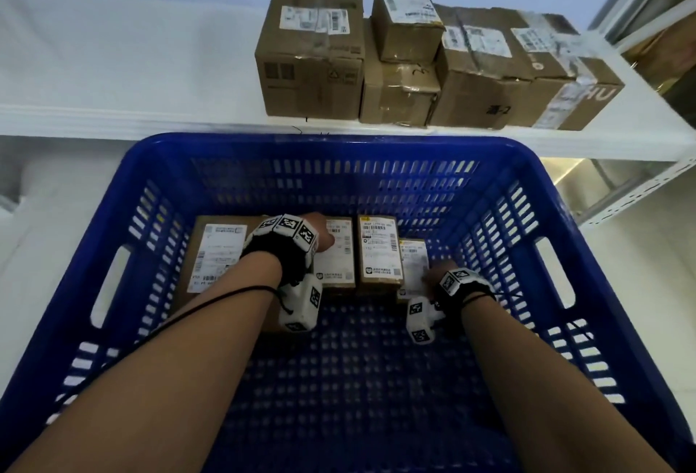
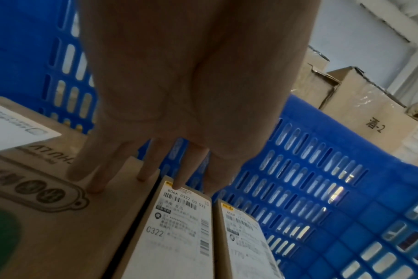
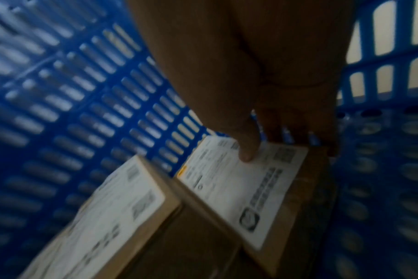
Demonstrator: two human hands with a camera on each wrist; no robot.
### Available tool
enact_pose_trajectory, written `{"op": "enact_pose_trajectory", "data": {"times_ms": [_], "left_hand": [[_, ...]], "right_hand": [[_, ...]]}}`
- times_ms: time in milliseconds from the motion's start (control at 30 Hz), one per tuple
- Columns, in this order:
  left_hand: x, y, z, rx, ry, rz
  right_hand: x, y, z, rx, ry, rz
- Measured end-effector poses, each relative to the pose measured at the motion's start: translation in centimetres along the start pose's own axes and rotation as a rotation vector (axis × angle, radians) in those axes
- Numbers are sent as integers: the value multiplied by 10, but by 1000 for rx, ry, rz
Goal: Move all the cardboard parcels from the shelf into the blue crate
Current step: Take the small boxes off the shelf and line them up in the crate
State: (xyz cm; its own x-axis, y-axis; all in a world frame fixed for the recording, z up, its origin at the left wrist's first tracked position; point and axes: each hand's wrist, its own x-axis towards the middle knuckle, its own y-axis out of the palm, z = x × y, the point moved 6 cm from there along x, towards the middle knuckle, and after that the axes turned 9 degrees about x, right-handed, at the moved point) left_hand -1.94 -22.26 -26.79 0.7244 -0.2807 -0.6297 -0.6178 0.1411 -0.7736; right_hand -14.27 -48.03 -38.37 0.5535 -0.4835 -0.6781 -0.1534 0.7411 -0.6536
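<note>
Four brown cardboard parcels with white shipping labels lie in a row on the perforated floor of the blue slatted plastic crate (image 1: 233, 156), against its far wall. From the left: a wide flat parcel (image 1: 216, 257), a narrow parcel marked C322 (image 2: 177, 232), a second narrow parcel (image 1: 378, 254) touching it, and a smaller parcel (image 1: 413, 265) at the right end, set a little nearer than the rest.

The left hand (image 2: 191, 94) reaches palm down over the far ends of the wide parcel and the C322 parcel. Its fingers (image 2: 95, 181) are straight and spread, tips resting on both box tops, gripping nothing.

The right hand (image 3: 263, 85) holds the smaller parcel at its right end: the thumb presses on the white label while the other fingers curl down over the box's edge. The right wrist view is blurred, so the fingers' ends are hard to make out.

Beyond the crate, five more cardboard parcels stand on the white metal shelf (image 1: 113, 58): a tall box (image 1: 309, 58) at the left, a small box (image 1: 408, 18) stacked on another (image 1: 399, 95), then two larger taped boxes (image 1: 482, 69) touching each other at the right. The near half of the crate floor is bare.
</note>
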Motion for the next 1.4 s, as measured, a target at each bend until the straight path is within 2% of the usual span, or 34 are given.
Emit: {"op": "enact_pose_trajectory", "data": {"times_ms": [67,167,333,433,500,600,667,700,767,867,967,1100,1200,1400], "left_hand": [[2,-3,2,-11,10,-15],[1,-4,5,-2,-9,-28],[-1,-4,6,-15,-17,-29],[-7,1,6,-5,-28,-7],[-7,-1,6,-41,-33,7],[-17,-32,6,-128,9,-73],[-9,-36,14,-193,-9,-78],[-10,-34,20,-195,-34,-73],[-11,-27,27,-187,-50,-60],[-20,-24,27,-145,-51,-5],[-28,-53,24,-260,-61,-160],[-55,-99,16,-410,-72,-330],[-73,-128,17,-521,-77,-440],[-94,-167,29,-515,-87,-573]], "right_hand": [[4,10,10,-79,-22,6],[13,8,21,38,-21,-37],[16,7,21,204,21,-9],[3,23,29,98,-3,75],[-1,29,34,167,39,135],[2,-4,46,169,-18,11],[25,-5,42,139,-69,33],[23,-3,40,98,-78,44],[-8,-6,41,164,-22,10],[-43,-33,57,191,12,-218],[-77,-69,99,282,-134,-335],[-125,-110,150,267,-283,-432],[-155,-127,174,239,-343,-450],[-195,-170,215,208,-424,-581]]}}
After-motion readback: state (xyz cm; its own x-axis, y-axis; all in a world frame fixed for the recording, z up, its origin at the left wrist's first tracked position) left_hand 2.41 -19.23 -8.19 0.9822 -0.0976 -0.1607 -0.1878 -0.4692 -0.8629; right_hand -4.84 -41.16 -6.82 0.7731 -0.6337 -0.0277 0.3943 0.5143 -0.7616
